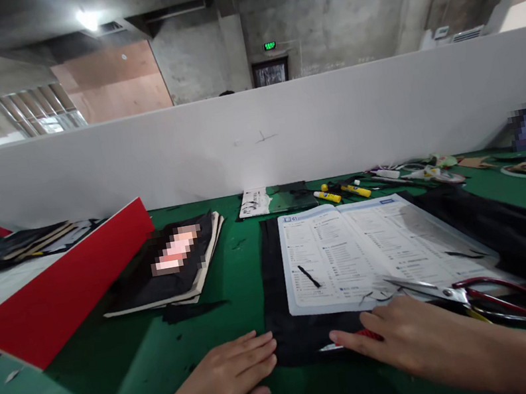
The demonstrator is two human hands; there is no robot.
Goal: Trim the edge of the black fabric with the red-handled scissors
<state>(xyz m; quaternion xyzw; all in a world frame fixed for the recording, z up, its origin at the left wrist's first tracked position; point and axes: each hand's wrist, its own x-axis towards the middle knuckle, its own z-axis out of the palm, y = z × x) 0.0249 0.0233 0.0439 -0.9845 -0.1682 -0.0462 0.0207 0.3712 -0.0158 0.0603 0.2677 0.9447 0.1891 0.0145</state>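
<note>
**Flattening black fabric on the green table**

I see one green table (pixel 121 375), one black fabric piece (pixel 285 328) under one printed sheet (pixel 352 249), and one pair of red-handled scissors (pixel 486 294). My left hand (pixel 227 378) lies flat, fingers spread, holding nothing, at the fabric's left edge. My right hand (pixel 411 333) presses flat over a thin red-marked tool (pixel 352 341), not gripping it. I judge even downward pressure keeps the fabric smooth.

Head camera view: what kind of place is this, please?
Probably a craft or cutting workshop. A green work table holds black fabric under a printed sheet, with scissors and glue sticks. Behind the white partition are bare concrete walls.
</note>
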